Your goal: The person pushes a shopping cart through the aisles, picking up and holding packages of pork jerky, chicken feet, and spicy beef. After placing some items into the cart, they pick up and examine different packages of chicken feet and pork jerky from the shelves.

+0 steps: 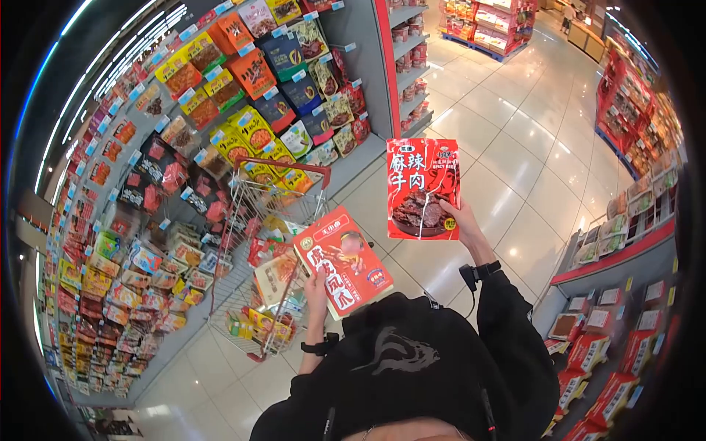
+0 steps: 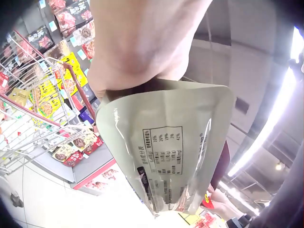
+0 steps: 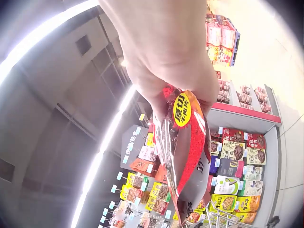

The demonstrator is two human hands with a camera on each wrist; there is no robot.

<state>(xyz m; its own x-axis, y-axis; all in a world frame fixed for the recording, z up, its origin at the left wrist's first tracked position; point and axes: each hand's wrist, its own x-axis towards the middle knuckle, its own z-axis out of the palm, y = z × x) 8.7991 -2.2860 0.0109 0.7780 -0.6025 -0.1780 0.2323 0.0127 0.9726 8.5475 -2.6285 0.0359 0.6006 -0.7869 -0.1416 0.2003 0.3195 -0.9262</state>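
Note:
In the head view my right hand (image 1: 450, 213) grips the lower right edge of a red spicy beef bag (image 1: 424, 180), held upright with its front showing. My left hand (image 1: 316, 292) holds an orange-red chicken feet package (image 1: 344, 257) by its left edge, tilted, lower and to the left of the beef bag. The left wrist view shows the left hand (image 2: 142, 47) over the package's pale back (image 2: 175, 109) with a printed table. In the right wrist view the right hand (image 3: 171, 61) pinches the red bag (image 3: 192, 142), near its yellow round label.
A wire shopping cart (image 1: 243, 294) with several packages in it stands left of my body. Shelves of bagged snacks (image 1: 254, 73) line the left side, and another shelf (image 1: 614, 257) is at the right. Tiled floor (image 1: 500, 140) runs between them toward display stands (image 1: 489, 26).

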